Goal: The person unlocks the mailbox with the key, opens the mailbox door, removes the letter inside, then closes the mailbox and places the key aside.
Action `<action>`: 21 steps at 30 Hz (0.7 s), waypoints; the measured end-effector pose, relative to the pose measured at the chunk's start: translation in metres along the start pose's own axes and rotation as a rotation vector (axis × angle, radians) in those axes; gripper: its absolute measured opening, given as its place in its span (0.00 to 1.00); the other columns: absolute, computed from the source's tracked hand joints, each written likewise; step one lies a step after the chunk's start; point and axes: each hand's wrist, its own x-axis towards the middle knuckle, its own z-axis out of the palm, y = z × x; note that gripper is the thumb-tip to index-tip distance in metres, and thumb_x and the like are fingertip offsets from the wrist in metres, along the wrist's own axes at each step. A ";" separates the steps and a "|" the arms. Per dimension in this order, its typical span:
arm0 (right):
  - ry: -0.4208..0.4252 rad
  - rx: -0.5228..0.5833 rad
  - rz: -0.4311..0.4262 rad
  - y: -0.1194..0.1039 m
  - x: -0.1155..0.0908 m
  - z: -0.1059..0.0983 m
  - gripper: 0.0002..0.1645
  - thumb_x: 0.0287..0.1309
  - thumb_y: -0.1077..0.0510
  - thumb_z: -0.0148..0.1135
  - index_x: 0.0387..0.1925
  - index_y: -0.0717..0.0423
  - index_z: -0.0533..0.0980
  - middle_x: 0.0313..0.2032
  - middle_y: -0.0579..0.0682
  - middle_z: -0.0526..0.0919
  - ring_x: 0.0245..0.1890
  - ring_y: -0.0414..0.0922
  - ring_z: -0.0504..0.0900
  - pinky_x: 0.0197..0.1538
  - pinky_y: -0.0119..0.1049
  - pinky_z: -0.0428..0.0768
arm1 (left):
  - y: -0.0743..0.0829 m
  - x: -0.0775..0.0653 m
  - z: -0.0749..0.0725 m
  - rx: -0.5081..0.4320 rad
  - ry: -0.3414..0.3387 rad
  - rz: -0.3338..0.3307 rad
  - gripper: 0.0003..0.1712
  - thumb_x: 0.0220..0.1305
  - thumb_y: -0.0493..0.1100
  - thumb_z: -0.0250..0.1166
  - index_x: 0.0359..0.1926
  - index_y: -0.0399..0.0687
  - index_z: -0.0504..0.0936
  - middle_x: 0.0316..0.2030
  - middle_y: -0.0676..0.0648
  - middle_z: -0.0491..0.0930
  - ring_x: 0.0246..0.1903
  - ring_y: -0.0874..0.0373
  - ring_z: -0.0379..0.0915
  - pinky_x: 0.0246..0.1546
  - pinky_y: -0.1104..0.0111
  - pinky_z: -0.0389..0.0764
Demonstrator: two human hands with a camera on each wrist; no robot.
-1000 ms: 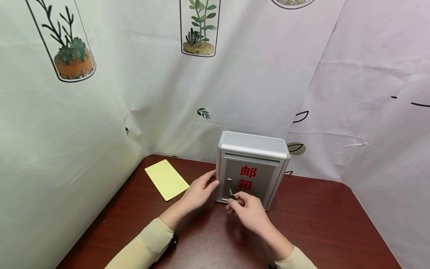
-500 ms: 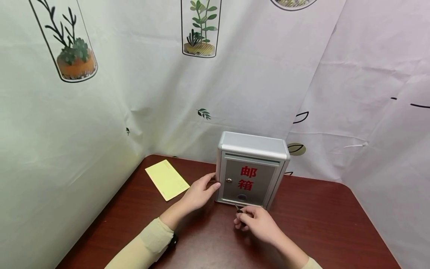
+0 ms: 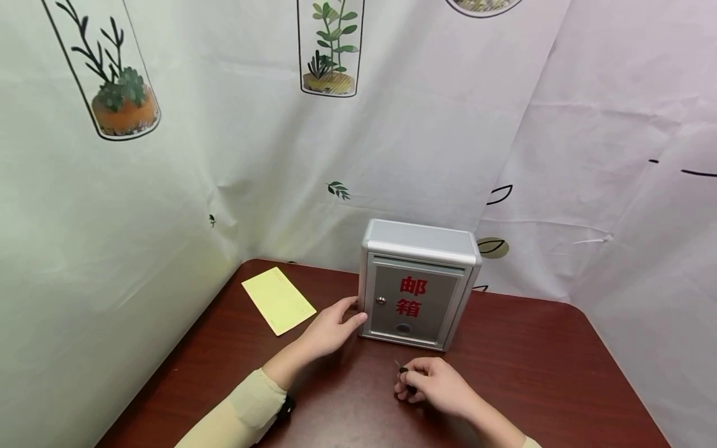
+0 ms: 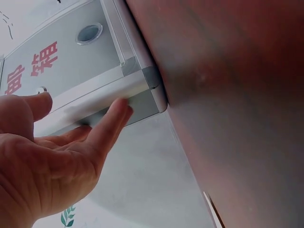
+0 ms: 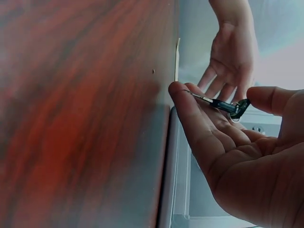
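A silver metal mailbox [image 3: 422, 239] with red characters stands upright on the table, its door closed and its round lock [image 3: 381, 300] bare. My left hand [image 3: 330, 328] lies along the mailbox's left side, fingers extended beside it and thumb near the front edge; the left wrist view shows this hand [image 4: 61, 156] from the palm side. In front of the mailbox, low over the table, my right hand [image 3: 434, 382] holds small black-headed keys [image 5: 225, 105] on a ring. The thumb meets a black key head, and a metal blade points out along the fingers.
A yellow envelope [image 3: 278, 300] lies flat on the dark red table [image 3: 538, 373], left of the mailbox. White cloth [image 3: 414, 124] printed with plants hangs behind and at both sides. The mailbox stands close to the table's back edge.
My right hand has drawn the keys away from the mailbox front, down and toward me. My left hand has slid slightly lower along the mailbox's side. The mailbox and envelope have stayed put.
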 end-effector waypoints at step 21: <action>0.009 -0.144 -0.036 -0.006 -0.010 0.008 0.11 0.69 0.63 0.63 0.46 0.65 0.87 0.37 0.51 0.93 0.36 0.46 0.91 0.38 0.34 0.89 | -0.006 -0.025 -0.012 0.107 -0.124 -0.046 0.38 0.81 0.61 0.67 0.74 0.37 0.79 0.69 0.38 0.82 0.65 0.41 0.83 0.66 0.42 0.81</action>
